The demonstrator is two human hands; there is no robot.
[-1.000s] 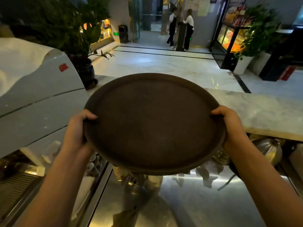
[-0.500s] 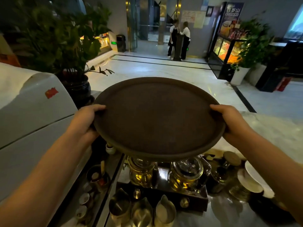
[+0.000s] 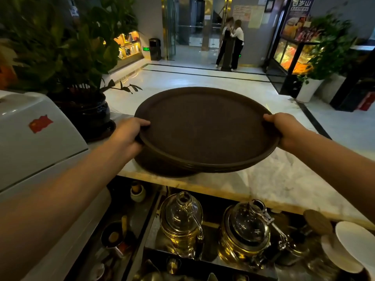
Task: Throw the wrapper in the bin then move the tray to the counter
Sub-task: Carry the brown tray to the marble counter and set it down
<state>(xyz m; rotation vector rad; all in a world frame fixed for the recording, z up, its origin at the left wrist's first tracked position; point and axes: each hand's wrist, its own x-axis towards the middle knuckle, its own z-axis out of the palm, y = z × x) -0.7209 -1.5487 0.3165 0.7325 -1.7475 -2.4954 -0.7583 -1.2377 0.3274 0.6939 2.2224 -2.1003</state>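
A round dark brown tray [image 3: 205, 128] is empty and sits low over the marble counter [image 3: 284, 179], on top of other brown trays whose rims show under it. My left hand [image 3: 127, 136] grips its left rim, thumb on top. At the right rim, my right hand [image 3: 284, 128] holds on the same way. No wrapper or bin near me is in view.
A large potted plant [image 3: 81, 110] stands on the counter left of the tray. A white machine [image 3: 36, 142] fills the left side. Two glass teapots [image 3: 182, 222] [image 3: 246, 230] and white saucers [image 3: 353, 246] sit below the counter's near edge. Two people [image 3: 231, 43] stand far off.
The tray has moved forward and down, from above the teapots to over the marble counter, onto the stacked trays. Both hands kept their grip on the rim.
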